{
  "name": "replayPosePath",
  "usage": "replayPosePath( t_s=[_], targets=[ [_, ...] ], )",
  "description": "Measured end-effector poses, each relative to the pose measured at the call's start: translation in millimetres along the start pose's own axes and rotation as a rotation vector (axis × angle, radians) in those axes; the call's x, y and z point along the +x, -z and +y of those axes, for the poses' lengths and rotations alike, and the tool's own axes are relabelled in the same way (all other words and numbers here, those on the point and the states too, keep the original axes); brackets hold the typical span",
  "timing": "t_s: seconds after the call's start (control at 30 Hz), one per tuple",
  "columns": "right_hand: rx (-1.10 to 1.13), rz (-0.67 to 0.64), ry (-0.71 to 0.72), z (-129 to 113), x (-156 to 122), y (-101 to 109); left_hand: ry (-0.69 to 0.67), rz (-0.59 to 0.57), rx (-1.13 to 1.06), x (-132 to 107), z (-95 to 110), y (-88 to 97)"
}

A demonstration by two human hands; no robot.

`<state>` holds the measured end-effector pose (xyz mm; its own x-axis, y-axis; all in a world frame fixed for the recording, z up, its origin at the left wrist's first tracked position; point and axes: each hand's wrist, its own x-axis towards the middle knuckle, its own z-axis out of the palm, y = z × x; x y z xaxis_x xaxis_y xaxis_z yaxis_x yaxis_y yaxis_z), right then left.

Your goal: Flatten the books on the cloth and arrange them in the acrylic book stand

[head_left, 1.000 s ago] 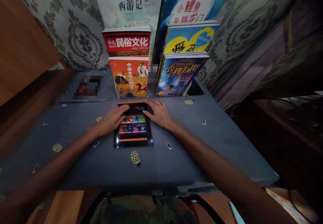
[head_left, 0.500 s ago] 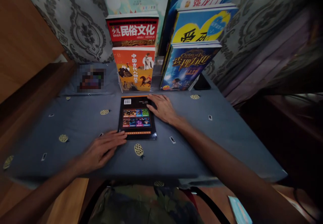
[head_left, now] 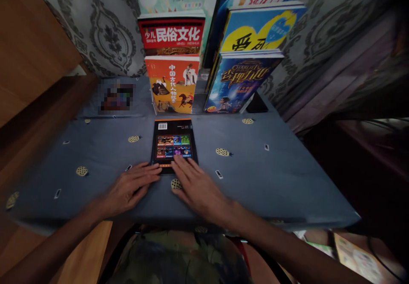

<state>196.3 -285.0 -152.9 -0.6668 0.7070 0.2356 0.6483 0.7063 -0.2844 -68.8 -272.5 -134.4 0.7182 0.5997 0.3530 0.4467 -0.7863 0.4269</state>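
Note:
A thin black book (head_left: 174, 130) lies flat on the table, its barcode and a grid of small coloured pictures facing up. Stretched out, the fingers of my left hand (head_left: 132, 186) rest on the lower left corner of the book. My right hand (head_left: 200, 186) lies with straight fingers over the lower right part of the cover, hiding some of the bottom edge and the last pictures. Neither hand grips anything.
Behind the book, an orange book (head_left: 174, 85) and a blue book (head_left: 239, 81) stand upright in racks, with a red book (head_left: 172, 34) and other books behind. A dark flat object (head_left: 257, 103) lies right of them. Patterned cloth covers the table (head_left: 262, 181).
My right hand has slid from the book's upper right edge down to its lower right part. My left hand stays at the lower left corner, and the book lies where it was.

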Motion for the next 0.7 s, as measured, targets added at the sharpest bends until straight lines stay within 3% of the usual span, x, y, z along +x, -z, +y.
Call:
replayPosePath(
  t_s=[0.17,0.37,0.47,0.57,0.7],
  targets=[
    [-0.038,0.005,-0.086,47,-11,17,0.021,0.006,0.035,14,-6,5.2],
    [-0.061,0.018,-0.082,41,-15,24,0.145,-0.178,0.19,25,-19,4.2],
    [-0.062,0.033,-0.021,22,-38,26,0.096,-0.229,0.207,5,-1,4.2],
    [-0.049,0.065,0.076,0,-74,25,-0.008,-0.278,0.231,-25,30,1.7],
    [-0.012,0.173,0.176,-17,-104,20,-0.119,-0.254,0.335,-48,60,-4.2]
  ],
)
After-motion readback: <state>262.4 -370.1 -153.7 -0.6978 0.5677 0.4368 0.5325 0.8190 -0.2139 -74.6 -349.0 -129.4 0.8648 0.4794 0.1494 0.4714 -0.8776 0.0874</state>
